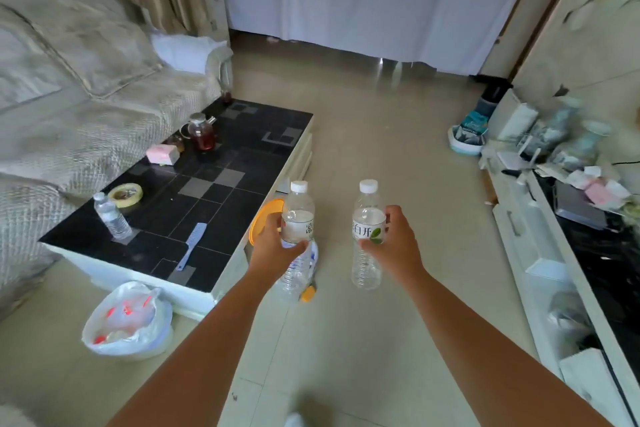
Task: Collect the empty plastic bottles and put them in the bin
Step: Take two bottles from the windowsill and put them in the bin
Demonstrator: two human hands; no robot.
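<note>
Both hands are out front, the left hand [273,246] and right hand [394,239] each gripping an empty bottle; a third bottle [111,216] waits on the surface [214,184], the bin [128,322] unfed.

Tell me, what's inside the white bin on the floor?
The bin has a white plastic bag liner. On top sits crumpled clear plastic with red print. Whatever lies underneath is covered, so I cannot tell if any bottles are in there.
</note>
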